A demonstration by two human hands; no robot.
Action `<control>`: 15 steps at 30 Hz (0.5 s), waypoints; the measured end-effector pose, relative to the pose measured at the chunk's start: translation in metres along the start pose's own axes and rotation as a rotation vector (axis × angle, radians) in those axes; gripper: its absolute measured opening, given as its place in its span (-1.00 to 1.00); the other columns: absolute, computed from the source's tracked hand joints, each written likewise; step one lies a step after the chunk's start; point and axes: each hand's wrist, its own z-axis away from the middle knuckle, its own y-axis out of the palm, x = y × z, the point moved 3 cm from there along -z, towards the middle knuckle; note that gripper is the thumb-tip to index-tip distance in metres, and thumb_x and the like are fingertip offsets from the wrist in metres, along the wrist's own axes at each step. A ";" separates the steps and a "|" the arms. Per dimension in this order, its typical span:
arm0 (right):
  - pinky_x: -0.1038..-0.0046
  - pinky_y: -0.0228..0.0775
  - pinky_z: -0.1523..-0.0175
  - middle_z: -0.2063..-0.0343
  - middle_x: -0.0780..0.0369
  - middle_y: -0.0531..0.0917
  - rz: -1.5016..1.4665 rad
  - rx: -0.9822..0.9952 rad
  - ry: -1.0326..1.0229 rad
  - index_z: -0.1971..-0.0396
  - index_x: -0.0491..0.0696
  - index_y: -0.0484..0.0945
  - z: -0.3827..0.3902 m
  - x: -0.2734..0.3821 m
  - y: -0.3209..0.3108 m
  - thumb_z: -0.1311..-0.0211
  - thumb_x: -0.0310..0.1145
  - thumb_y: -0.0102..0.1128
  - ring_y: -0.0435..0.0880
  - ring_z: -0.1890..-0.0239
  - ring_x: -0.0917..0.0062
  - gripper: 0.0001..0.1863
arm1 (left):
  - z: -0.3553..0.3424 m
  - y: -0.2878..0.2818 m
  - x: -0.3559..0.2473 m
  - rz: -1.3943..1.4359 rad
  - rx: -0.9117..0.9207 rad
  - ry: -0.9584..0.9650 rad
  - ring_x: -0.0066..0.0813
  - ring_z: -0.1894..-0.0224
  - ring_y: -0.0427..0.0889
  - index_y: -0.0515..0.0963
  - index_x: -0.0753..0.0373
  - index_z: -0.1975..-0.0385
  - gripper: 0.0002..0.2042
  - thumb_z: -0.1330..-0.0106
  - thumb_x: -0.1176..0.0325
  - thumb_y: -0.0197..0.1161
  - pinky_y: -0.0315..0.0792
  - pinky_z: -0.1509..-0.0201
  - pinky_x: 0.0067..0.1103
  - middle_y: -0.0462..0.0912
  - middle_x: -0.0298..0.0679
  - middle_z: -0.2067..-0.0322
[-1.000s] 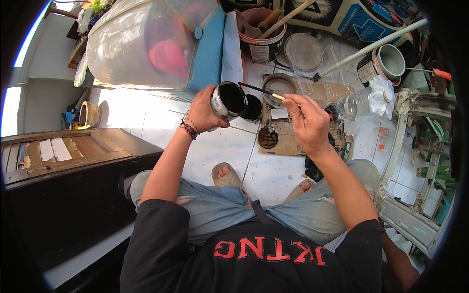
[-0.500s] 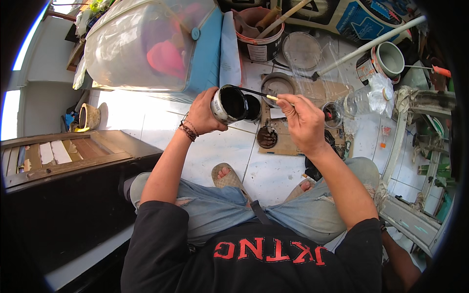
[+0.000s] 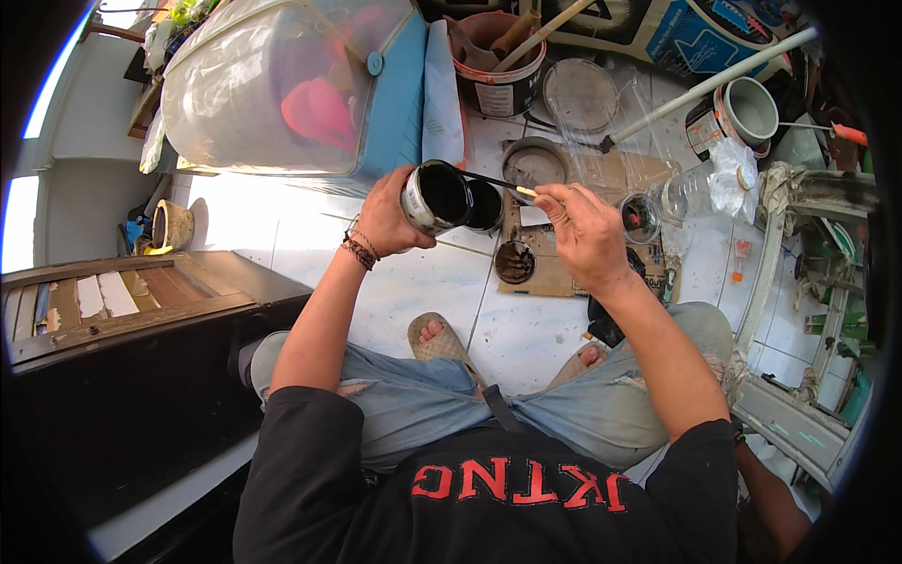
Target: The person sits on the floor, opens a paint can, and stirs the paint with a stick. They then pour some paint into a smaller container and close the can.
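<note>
My left hand [image 3: 391, 214], with bracelets at the wrist, grips a small open can [image 3: 442, 194] tilted toward the right, dark inside with smeared sides. My right hand [image 3: 583, 230] pinches the pale end of a thin stick [image 3: 484, 180], whose black-coated length reaches to the can's upper rim. Just behind that can stands a second can [image 3: 484, 216] of black liquid. On a cardboard sheet [image 3: 559, 277] are a shallow grey round container [image 3: 534, 164], a white paper piece [image 3: 536, 218] and a small round container [image 3: 514, 262] with dark residue. A plastic cup [image 3: 639, 218] is right of my right hand.
A large blue-clear plastic bin [image 3: 235, 85] is at upper left, a wooden-topped black board [image 3: 150, 301] left. Bucket with handles [image 3: 498, 85], white pipe [image 3: 705, 94], nested pails [image 3: 747, 113] and plastic bottle [image 3: 691, 193] stand behind. A grey metal frame [image 3: 780, 414] is at right.
Both hands have shifted slightly to the left, with the can and stick. The stick's dark tip has moved from the can's upper right edge toward the middle of its upper rim.
</note>
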 end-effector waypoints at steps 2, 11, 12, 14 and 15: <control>0.36 0.41 0.37 0.47 0.13 0.63 -0.004 0.002 0.004 0.23 -0.16 0.61 0.000 0.000 -0.001 -0.31 -0.40 0.26 0.61 0.47 0.27 -0.85 | -0.001 0.000 0.002 0.010 -0.009 0.003 0.00 -0.10 0.50 0.35 0.24 -0.20 0.00 0.46 0.22 0.64 0.42 -0.23 -0.29 0.56 -0.05 -0.01; 0.32 0.50 0.34 0.42 0.15 0.68 0.017 0.035 0.059 0.29 -0.14 0.62 0.002 -0.002 -0.001 -0.28 -0.37 0.29 0.68 0.41 0.23 -0.86 | -0.001 0.002 0.007 -0.007 -0.045 -0.003 0.00 -0.10 0.50 0.34 0.28 -0.20 0.02 0.49 0.23 0.66 0.42 -0.23 -0.30 0.56 -0.06 -0.01; 0.32 0.50 0.34 0.42 0.14 0.68 0.009 0.036 0.065 0.29 -0.14 0.62 0.003 -0.002 -0.001 -0.28 -0.37 0.28 0.68 0.41 0.23 -0.85 | -0.001 0.002 0.006 -0.014 -0.049 -0.009 -0.01 -0.10 0.50 0.34 0.28 -0.19 0.02 0.49 0.23 0.65 0.42 -0.23 -0.30 0.56 -0.06 -0.01; 0.35 0.47 0.36 0.43 0.13 0.67 -0.015 0.037 0.081 0.27 -0.15 0.63 0.004 -0.004 -0.002 -0.31 -0.36 0.27 0.66 0.44 0.26 -0.84 | -0.001 0.001 0.004 -0.024 -0.056 -0.016 -0.01 -0.10 0.50 0.34 0.27 -0.19 0.01 0.49 0.23 0.65 0.42 -0.23 -0.30 0.56 -0.06 0.00; 0.38 0.44 0.37 0.44 0.12 0.66 -0.032 0.038 0.090 0.25 -0.17 0.63 0.005 -0.005 -0.001 -0.33 -0.36 0.25 0.64 0.46 0.30 -0.83 | -0.002 0.001 0.004 -0.026 -0.059 -0.017 -0.01 -0.10 0.50 0.34 0.27 -0.19 0.01 0.49 0.23 0.64 0.42 -0.22 -0.30 0.56 -0.06 0.01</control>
